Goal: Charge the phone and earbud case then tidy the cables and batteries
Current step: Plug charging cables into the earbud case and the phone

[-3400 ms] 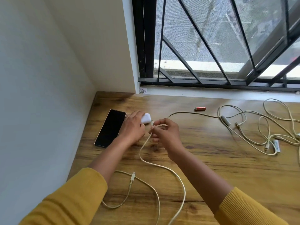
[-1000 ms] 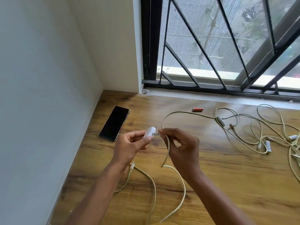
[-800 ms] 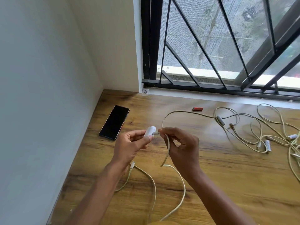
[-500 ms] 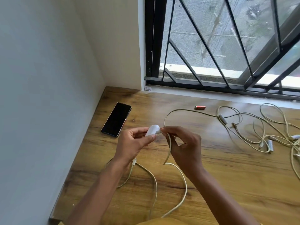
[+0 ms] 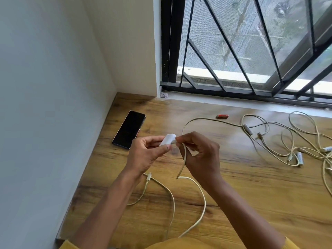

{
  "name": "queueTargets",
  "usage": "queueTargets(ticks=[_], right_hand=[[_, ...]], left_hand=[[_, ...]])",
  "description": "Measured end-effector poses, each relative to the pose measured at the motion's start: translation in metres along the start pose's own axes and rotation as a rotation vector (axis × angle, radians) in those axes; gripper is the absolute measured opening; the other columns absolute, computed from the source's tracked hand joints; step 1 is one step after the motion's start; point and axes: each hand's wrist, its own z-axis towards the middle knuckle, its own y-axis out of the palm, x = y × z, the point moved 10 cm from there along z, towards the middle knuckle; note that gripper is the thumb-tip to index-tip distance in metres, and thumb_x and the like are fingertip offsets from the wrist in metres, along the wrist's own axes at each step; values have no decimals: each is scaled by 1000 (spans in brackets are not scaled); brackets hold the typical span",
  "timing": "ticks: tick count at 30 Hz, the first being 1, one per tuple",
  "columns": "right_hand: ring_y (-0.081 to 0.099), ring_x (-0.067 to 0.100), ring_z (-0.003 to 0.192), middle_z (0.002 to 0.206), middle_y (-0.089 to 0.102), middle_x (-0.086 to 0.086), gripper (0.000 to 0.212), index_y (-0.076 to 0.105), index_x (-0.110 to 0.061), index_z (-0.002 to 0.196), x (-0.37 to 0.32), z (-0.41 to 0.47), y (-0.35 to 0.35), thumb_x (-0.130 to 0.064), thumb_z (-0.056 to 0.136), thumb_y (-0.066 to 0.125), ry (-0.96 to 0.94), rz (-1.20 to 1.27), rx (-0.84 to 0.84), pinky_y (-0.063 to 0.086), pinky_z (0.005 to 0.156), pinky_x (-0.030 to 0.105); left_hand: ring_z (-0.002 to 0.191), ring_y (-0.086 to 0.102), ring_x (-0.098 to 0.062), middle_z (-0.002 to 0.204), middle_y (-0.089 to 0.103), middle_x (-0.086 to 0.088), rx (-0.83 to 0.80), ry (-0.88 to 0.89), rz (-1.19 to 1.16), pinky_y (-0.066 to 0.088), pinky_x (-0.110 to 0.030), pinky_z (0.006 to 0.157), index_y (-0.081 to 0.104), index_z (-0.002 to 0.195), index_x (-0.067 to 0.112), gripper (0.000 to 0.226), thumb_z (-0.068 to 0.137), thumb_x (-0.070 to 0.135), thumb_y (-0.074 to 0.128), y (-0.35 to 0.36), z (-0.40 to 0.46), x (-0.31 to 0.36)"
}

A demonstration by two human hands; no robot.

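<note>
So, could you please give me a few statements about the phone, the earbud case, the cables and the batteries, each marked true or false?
1. The left hand holds the earbud case above the table. True.
2. The right hand rests flat on the table. False: it pinches a cable plug at the case.
3. The phone lies screen-up near the wall. True.
4. A cable is plugged into the phone. False: none reaches it.
5. The red battery lies inside the cable tangle. False: it lies apart, near the window.

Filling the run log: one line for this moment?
left hand holds earbud case | right hand pinches cable plug at case | phone unplugged
</note>
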Motion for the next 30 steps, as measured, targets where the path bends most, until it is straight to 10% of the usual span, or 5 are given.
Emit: queueTargets(ticks=[19,24,30], right_hand=[[73,8,93,106,75,1,24,73,-5,112,11,-1,11,-3,89,81,-31,-27,-56,59,80,21],[73,3,98,122,72,-4,48,66,-14,129,44,-6,12,13,90,64,142,-89,-71,63,83,31],[73,4,93,104,78,-8,29,77,-15,112,61,-9,14,4,93,66,207,-127,-72,62,81,33]], left_hand=[[100,78,-21,103,82,-4,2,-1,32,63,-38,90,78,120,12,39,83,14,88,1,12,-10],[97,77,-7,105,81,4,118,10,198,64,-32,88,78,122,15,47,78,18,93,-11,30,-21],[94,74,-4,113,79,1,195,157,565,63,-27,83,73,131,14,55,80,22,90,-6,60,-13]])
